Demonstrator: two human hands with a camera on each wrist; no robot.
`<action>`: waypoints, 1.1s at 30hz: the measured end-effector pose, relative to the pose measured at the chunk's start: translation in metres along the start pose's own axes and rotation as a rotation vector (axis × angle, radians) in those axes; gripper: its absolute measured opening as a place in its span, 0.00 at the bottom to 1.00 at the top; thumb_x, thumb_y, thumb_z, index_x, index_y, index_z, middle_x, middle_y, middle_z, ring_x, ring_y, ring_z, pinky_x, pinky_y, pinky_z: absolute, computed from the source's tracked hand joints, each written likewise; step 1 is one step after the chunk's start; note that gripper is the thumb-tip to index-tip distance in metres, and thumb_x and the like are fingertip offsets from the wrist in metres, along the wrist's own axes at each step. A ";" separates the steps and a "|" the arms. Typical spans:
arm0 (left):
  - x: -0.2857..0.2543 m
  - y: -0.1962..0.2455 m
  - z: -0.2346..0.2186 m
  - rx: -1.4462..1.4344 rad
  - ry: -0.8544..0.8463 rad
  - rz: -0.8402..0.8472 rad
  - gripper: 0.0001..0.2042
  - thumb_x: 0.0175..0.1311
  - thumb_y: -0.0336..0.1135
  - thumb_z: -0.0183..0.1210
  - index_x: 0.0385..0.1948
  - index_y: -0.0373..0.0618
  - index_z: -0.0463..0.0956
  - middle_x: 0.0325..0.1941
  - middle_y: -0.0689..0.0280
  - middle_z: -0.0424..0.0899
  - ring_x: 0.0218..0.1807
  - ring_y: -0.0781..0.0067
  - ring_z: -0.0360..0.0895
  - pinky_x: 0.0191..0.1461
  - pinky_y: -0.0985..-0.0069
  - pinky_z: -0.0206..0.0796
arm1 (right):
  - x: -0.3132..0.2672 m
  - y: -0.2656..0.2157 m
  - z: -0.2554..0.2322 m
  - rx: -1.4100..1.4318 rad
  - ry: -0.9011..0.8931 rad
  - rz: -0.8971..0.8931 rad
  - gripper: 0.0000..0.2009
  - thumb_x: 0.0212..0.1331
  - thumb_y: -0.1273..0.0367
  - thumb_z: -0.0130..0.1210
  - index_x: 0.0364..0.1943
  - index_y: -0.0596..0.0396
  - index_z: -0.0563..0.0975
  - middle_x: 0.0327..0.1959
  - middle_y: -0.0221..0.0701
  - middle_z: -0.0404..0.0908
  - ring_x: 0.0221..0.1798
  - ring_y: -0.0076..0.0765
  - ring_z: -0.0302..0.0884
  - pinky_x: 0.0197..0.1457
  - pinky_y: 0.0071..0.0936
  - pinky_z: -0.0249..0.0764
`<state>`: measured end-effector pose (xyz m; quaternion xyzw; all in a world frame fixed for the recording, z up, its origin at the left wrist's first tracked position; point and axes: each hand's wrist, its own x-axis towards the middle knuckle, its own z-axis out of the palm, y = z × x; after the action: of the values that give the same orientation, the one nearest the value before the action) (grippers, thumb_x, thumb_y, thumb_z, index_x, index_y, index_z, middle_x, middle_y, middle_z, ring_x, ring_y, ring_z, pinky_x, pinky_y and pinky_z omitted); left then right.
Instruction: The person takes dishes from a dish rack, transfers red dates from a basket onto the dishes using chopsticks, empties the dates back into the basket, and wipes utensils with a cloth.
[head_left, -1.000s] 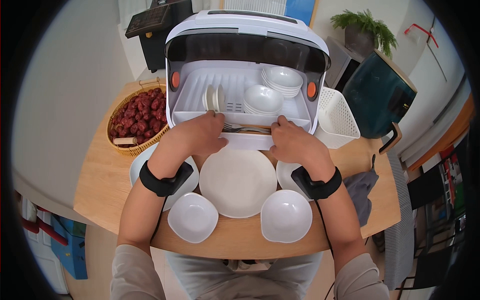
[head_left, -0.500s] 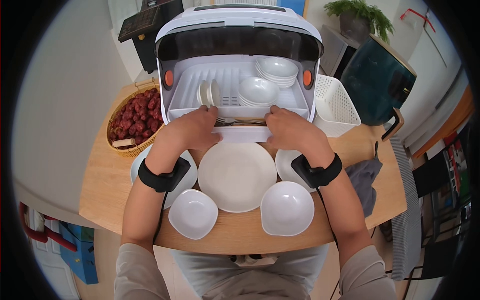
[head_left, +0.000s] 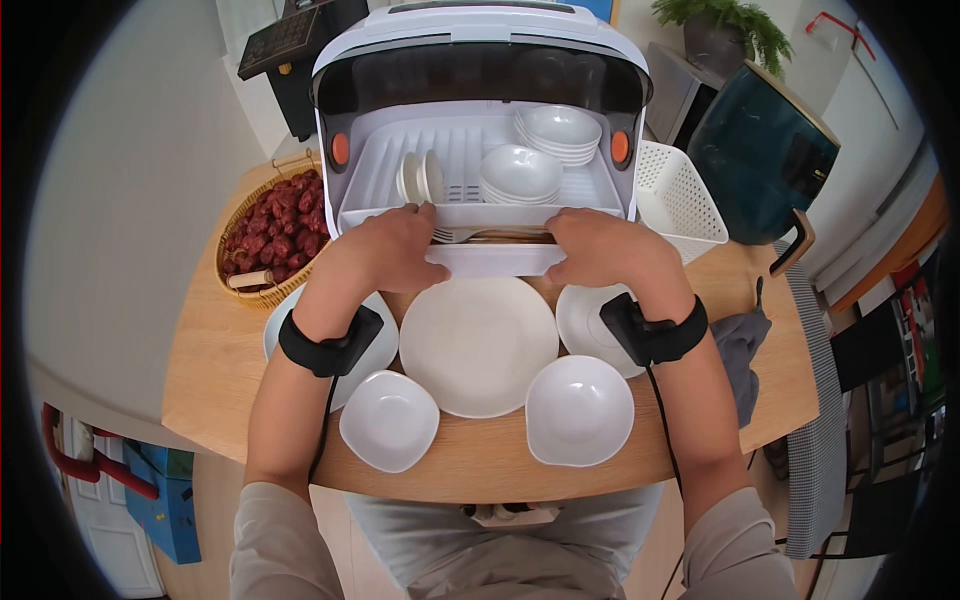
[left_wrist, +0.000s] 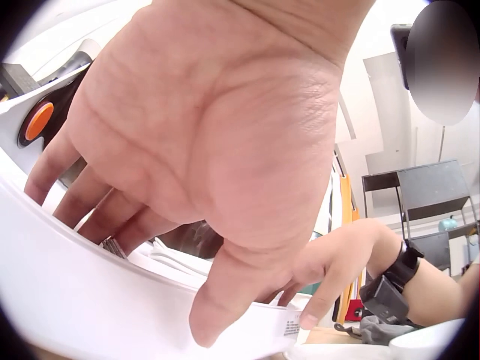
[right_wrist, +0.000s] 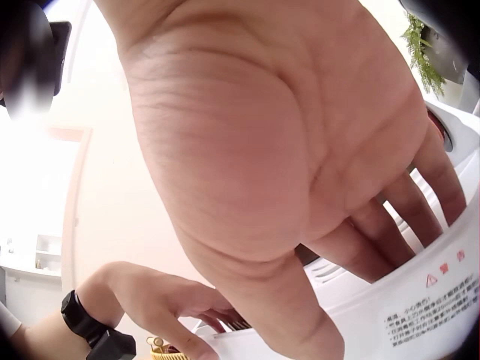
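A white dish cabinet [head_left: 475, 214] with a raised dark clear lid [head_left: 480, 80] stands at the table's back. Inside are stacked bowls [head_left: 520, 172] and small upright dishes [head_left: 420, 178]; cutlery [head_left: 490, 236] lies in its front compartment. The left hand [head_left: 385, 250] grips the front wall [left_wrist: 112, 292] on the left, fingers inside, thumb outside. At the right end of that wall, the right hand [head_left: 605, 250] holds it likewise, its fingers behind the wall [right_wrist: 442, 300] and thumb in front.
Before the cabinet are a large round plate [head_left: 478, 345], two bowls [head_left: 390, 421] [head_left: 580, 411] and plates partly under the forearms. A basket of red dates [head_left: 275, 235] stands left. Right are a white perforated basket [head_left: 680, 200], a green appliance [head_left: 765, 150] and a grey cloth [head_left: 740, 365].
The cabinet has turned slightly, its front lying straighter relative to the table, with both hands still on it. The hands are a little farther apart, and the head view has shifted.
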<state>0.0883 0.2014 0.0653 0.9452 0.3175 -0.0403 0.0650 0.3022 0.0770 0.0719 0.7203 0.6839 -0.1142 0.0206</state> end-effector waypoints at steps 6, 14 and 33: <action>0.002 0.001 -0.001 -0.003 -0.021 -0.011 0.36 0.55 0.49 0.62 0.56 0.24 0.64 0.55 0.41 0.75 0.54 0.48 0.77 0.57 0.63 0.70 | -0.011 0.004 -0.009 0.006 0.040 0.164 0.17 0.48 0.62 0.59 0.37 0.64 0.81 0.39 0.47 0.81 0.45 0.51 0.80 0.49 0.38 0.75; -0.001 0.002 0.001 0.020 -0.089 -0.085 0.37 0.56 0.52 0.61 0.58 0.27 0.64 0.59 0.44 0.73 0.57 0.48 0.75 0.61 0.64 0.67 | 0.000 0.006 0.008 -0.064 0.052 0.094 0.12 0.44 0.69 0.58 0.34 0.62 0.82 0.40 0.47 0.82 0.45 0.50 0.81 0.49 0.38 0.77; 0.003 0.008 0.013 0.158 -0.006 -0.152 0.32 0.55 0.53 0.61 0.55 0.33 0.73 0.63 0.47 0.68 0.67 0.45 0.64 0.66 0.46 0.58 | 0.010 0.011 0.042 -0.194 0.295 0.062 0.10 0.45 0.73 0.61 0.34 0.59 0.80 0.38 0.43 0.80 0.46 0.47 0.79 0.48 0.37 0.77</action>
<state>0.0948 0.1953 0.0525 0.9205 0.3839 -0.0726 -0.0119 0.3082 0.0785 0.0280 0.7446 0.6648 0.0601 -0.0069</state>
